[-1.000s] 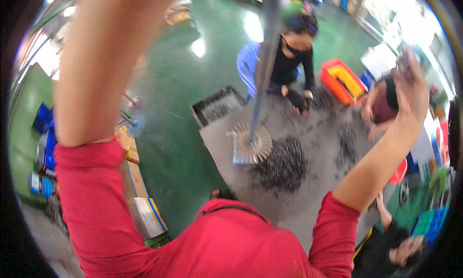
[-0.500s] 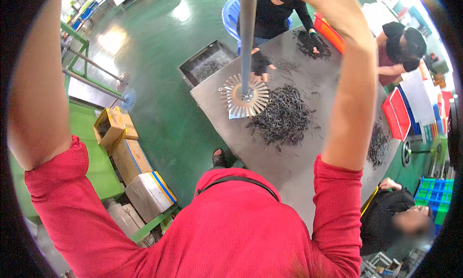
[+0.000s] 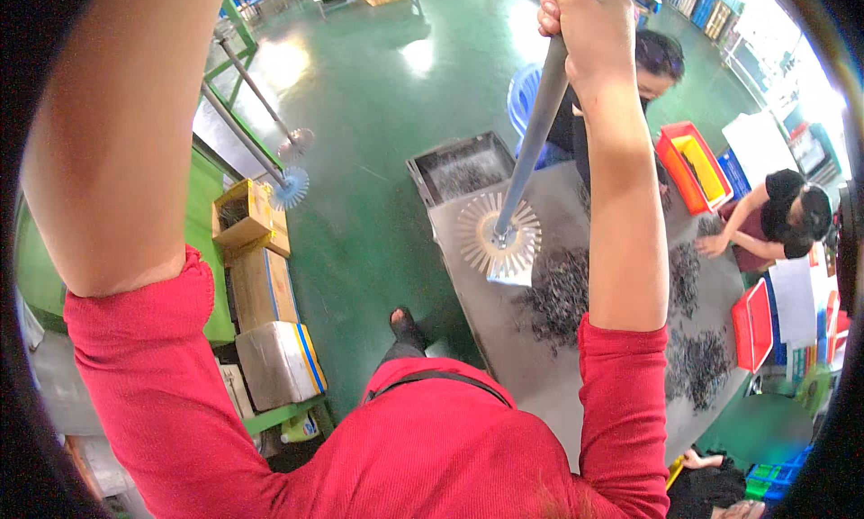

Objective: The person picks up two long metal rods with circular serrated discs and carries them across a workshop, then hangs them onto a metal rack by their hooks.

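My right hand point(image 3: 594, 37) is raised near the top edge, its fingers wrapped round a grey pole point(image 3: 537, 136). The pole slants down to the left and ends in a metal disc point(image 3: 477, 240) with radial slots. A small pale, shiny piece point(image 3: 511, 274) shows at the disc's lower edge. The disc appears above the grey tabletop point(image 3: 486, 316); whether they touch I cannot tell. Right of it lies a heap of small dark pieces point(image 3: 553, 307), partly behind my right forearm. My left forearm rises out through the top edge, so my left hand is hidden.
Co-workers sit around the table, one point(image 3: 774, 213) handling dark pieces. A grey tray point(image 3: 423, 188) adjoins the far corner; red bins point(image 3: 682, 172) stand at the right. Cardboard boxes point(image 3: 256, 289) and similar disc-ended poles point(image 3: 245, 134) are on the left.
The view has shifted, and the table and disc appear farther right. The pole looks more tilted. My right hand now shows on the pole; its fingers were out of view before.
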### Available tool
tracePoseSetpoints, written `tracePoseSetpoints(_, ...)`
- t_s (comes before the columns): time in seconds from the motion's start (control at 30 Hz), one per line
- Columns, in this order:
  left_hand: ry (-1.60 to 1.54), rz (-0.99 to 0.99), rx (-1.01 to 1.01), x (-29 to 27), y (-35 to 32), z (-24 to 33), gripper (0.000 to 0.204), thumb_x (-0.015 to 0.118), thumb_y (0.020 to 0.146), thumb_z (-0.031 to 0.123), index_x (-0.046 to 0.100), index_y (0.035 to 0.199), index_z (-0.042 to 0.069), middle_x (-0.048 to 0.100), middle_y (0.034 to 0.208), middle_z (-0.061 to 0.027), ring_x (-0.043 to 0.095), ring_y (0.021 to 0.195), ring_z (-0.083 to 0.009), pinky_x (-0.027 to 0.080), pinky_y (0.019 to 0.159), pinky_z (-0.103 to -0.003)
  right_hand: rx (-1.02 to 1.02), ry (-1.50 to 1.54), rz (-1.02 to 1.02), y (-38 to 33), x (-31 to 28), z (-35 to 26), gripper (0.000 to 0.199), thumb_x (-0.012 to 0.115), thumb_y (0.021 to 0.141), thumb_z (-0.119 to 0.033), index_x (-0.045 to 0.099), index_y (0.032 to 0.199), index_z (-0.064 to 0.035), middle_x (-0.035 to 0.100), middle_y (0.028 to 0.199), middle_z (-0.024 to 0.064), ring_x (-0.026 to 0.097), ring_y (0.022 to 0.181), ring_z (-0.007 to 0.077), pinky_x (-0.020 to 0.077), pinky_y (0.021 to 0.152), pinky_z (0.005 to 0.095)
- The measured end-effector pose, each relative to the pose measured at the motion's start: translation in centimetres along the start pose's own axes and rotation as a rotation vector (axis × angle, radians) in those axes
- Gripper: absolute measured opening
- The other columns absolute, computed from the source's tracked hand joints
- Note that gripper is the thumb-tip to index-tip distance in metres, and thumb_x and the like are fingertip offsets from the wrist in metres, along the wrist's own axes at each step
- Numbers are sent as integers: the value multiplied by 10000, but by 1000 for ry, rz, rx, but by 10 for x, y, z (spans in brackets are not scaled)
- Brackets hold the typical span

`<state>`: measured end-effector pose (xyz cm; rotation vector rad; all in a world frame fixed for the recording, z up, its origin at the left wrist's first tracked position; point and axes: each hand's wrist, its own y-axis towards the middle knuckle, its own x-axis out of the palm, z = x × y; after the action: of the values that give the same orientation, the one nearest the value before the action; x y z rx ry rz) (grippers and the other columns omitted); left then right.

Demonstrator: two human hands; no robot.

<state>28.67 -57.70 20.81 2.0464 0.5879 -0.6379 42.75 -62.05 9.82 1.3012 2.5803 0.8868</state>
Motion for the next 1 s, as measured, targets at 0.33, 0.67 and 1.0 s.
tracePoseSetpoints(0.33,31,117,84,1,-107,-113,141,573,685,118,639,738,5,618,692,-147,617,648,-288,499,580,-373,45,215,-235,32,197,70,216,697,772,-166,544,763,-15,405,500,-37,371,410,54,322,419,218)
tracePoseSetpoints(0.67,-75,90,40,111,-189,-244,128,552,705,102,632,725,4,619,689,-148,627,669,-292,509,607,-373,247,343,-157,72,321,235,180,668,788,-175,585,785,-14,478,592,9,437,523,92,345,490,245)
tracePoseSetpoints(1.0,-129,-298,-167,288,-237,-407,105,575,689,91,642,713,14,633,713,-148,649,719,-278,526,626,-368,349,331,-121,200,375,437,178,655,790,-179,584,836,-22,506,687,38,456,630,131,359,573,271)
